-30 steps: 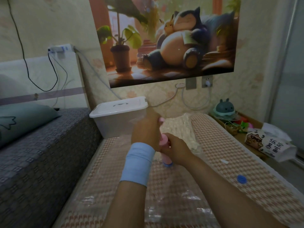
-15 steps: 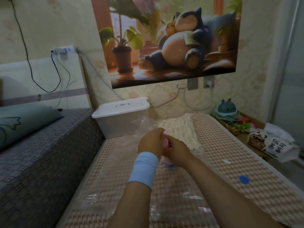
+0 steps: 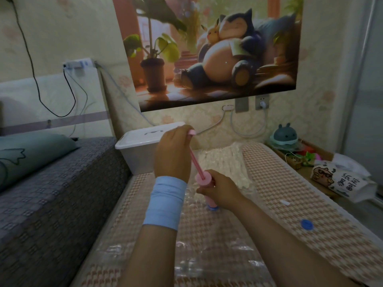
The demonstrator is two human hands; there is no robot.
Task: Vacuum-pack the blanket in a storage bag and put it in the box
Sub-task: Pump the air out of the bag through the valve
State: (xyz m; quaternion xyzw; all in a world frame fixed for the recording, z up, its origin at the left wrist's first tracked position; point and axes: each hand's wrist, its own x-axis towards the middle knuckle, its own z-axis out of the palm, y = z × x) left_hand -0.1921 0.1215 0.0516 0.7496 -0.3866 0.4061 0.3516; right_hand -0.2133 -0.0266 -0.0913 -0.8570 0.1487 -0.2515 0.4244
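Mainly a seal risk. Left hand (image 3: 174,154), the one with the light-blue wristband (image 3: 165,201), is closed round the top handle of the pink plastic hand pump (image 3: 204,179), rod fully extended. Right hand (image 3: 221,191) grips the pump barrel. The pump foot sits on the blue valve (image 3: 212,208) of the clear plastic storage bag (image 3: 186,255), centre frame.

Failure modes as I see them:
- Pump leans toward the upper left, not square on the valve. A hard downstroke could rock the foot off and let air back in.
- Round blue cap (image 3: 306,224) lies loose at lower right on the brown-and-cream houndstooth bed mat (image 3: 279,172), well apart from the valve. A slow reach for it after pumping means the bag reinflates.
- The bag's zip end isn't in view, so I can't tell if it's sealed. If it isn't, the pumping does nothing.
- Small white clip (image 3: 285,202) lies loose too, near the cap.

Cream quilted blanket (image 3: 221,160) is inside the bag, bunched at its far end just above the hands and just beside the translucent white plastic box (image 3: 138,160), whose lid is on. The blanket looks puffy, not compressed. The bag film at bottom frame lies flat and wrinkled on the mat. If it stays this lumpy, the fit in the box looks doubtful.
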